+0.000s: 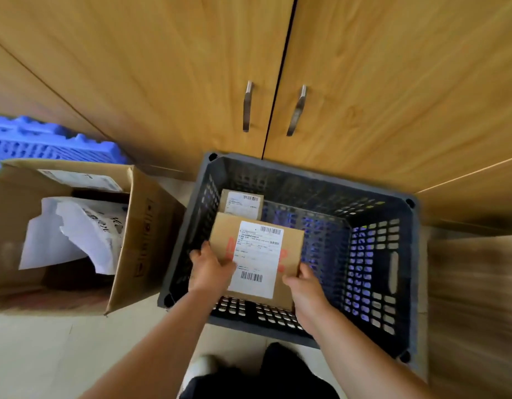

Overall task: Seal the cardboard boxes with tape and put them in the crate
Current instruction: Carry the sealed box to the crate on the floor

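Centre left, an open brown cardboard carton (139, 226) holds torn white paper (76, 237). Lower middle, the left hand (210, 269) and right hand (305, 295) curl round the sides of a brown, white-labelled cardboard box (292, 243) inside the dark grey perforated plastic crate (372, 254).

We log crate (306, 175); carton (141, 240) at its 9 o'clock, cabinet (191, 67) at 12. Inside: box (290, 244), smaller box (241, 204) at its 11.

Wooden cabinet doors (162, 67), metal handles (247, 106), pale floor (61, 355).
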